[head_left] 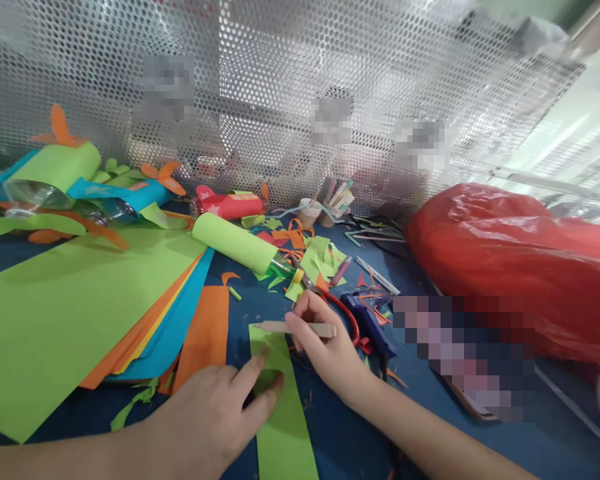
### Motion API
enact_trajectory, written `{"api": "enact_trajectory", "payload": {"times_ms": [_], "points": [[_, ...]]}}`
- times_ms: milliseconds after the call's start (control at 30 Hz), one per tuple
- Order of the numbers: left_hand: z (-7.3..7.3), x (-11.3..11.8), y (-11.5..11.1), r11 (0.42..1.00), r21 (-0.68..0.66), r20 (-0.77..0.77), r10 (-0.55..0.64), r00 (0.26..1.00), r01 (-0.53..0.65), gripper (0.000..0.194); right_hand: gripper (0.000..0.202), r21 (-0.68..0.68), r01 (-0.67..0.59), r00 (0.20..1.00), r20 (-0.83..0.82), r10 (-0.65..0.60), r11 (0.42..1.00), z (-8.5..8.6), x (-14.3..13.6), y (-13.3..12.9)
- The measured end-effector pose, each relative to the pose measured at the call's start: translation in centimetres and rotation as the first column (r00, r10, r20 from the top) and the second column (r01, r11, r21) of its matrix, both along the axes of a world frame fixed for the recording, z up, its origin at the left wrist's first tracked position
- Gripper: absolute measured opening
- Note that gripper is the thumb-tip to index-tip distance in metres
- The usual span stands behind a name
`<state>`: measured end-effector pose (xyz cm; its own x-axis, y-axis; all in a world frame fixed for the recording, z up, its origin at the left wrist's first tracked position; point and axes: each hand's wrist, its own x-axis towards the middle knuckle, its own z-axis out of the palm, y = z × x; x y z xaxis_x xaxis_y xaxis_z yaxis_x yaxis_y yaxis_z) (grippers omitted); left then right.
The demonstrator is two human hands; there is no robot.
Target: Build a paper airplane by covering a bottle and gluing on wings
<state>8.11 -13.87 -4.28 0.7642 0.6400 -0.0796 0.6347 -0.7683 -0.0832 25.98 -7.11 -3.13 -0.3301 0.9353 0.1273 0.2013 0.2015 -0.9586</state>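
Your right hand [320, 337] pinches a pale marker [275, 327] between thumb and fingers, its tip at the far end of a green strip [287, 433]. Your left hand [217, 410], fingers slightly spread, rests on that strip, which reaches toward the near edge of the worktop [343, 427]. Coloured sheets [105, 287] lie nearer its left edge; red-handled scissors [351, 315] lie just beyond your right hand.

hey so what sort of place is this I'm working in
Likely a craft workspace, perhaps a workshop or classroom: there are stacked coloured paper sheets, scattered paper scraps and a bottle wrapped in green paper.
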Motion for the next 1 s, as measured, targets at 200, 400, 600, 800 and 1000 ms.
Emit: {"api": "enact_trajectory", "payload": {"times_ms": [200, 400, 600, 800, 1000], "points": [[0.44, 0.01, 0.09, 0.998, -0.014, 0.0, -0.054, 0.999, 0.054, 0.055, 0.027, -0.04, 0.037, 0.997, -0.064, -0.04, 0.999, -0.26, 0.2, 0.13], [0.48, -0.04, 0.01, 0.996, 0.03, -0.001, -0.089, 0.996, 0.089, 0.06, 0.024, -0.071, -0.02, 0.999, -0.042, 0.017, 0.997, -0.28, 0.02, 0.05], [0.55, 0.02, -0.1, 0.996, 0.015, -0.012, -0.087, 0.996, 0.087, 0.054, 0.023, -0.064, -0.043, 0.999, -0.029, 0.041, 0.997, -0.64, 0.1, -0.05], [0.77, 0.17, 0.09, 0.996, 0.025, -0.02, -0.083, 0.996, 0.084, 0.054, 0.023, -0.065, -0.071, 0.997, -0.025, 0.07, 0.995, -0.97, 0.1, 0.07], [0.52, 0.02, 0.03, 0.994, 0.066, -0.021, -0.089, 0.996, 0.09, 0.053, 0.025, -0.047, -0.089, 0.996, -0.004, 0.089, 0.995, -0.98, 0.21, -0.07]]}}
